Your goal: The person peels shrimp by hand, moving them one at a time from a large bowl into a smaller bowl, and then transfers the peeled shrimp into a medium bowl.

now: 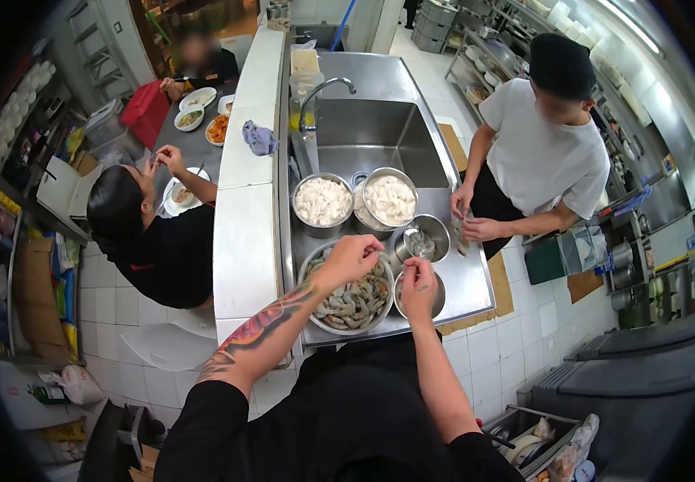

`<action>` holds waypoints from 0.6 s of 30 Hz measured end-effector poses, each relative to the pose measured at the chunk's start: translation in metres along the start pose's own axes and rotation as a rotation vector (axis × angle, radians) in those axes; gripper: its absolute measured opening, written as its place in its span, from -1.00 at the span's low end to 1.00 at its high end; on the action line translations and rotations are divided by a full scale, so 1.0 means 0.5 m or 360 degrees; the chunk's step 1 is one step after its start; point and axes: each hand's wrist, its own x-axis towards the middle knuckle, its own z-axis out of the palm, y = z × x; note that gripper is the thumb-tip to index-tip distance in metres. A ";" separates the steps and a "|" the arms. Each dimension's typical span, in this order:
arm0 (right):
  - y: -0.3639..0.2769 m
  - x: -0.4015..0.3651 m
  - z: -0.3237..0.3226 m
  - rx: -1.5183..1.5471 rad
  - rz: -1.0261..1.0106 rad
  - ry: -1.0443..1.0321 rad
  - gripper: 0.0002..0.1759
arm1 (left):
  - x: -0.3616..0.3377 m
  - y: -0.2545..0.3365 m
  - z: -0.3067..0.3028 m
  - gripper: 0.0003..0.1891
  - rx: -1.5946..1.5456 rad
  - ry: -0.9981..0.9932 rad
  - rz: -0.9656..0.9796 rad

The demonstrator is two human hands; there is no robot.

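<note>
My left hand [351, 261] is closed with the fingertips pinched together, above a wide metal bowl [313, 320] heaped with grey unpeeled shrimp [355, 305]. Whatever it pinches, if anything, is too small to make out. To its right my right hand [419, 289] is also closed, thumb against fingers, over a smaller metal bowl [443, 296] whose contents are mostly hidden. Beyond that sits another metal bowl [445, 233] with a smaller dish and some grey shrimp in it. Two round metal pots [321, 228] full of whitish pieces [390, 199] stand farther back.
A sink [375, 132] with a curved faucet [335, 83] lies behind the pots. On the right a co-worker [544, 145] handles shrimp at the counter edge. A tiled ledge [243, 217] with a bluish cloth [260, 138] borders the left, where two people sit eating.
</note>
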 end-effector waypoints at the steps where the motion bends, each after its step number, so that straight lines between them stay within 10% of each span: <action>1: 0.002 0.002 -0.012 0.0010 -0.0065 0.0079 -0.88 | 0.001 -0.003 -0.002 -0.76 0.0001 0.0044 0.0025; 10: 0.103 -0.022 -0.061 -0.0789 -0.0499 -0.0013 -0.83 | 0.008 -0.013 0.002 -0.82 0.0142 -0.0018 0.0065; 15: -0.041 0.003 0.026 0.0947 0.0603 -0.0509 -0.73 | 0.009 0.010 0.008 -0.82 -0.0008 -0.0017 0.0069; 18: -0.081 0.010 0.034 0.1172 0.0737 -0.0595 -0.73 | 0.009 0.018 -0.002 -0.85 -0.0020 0.0042 0.0082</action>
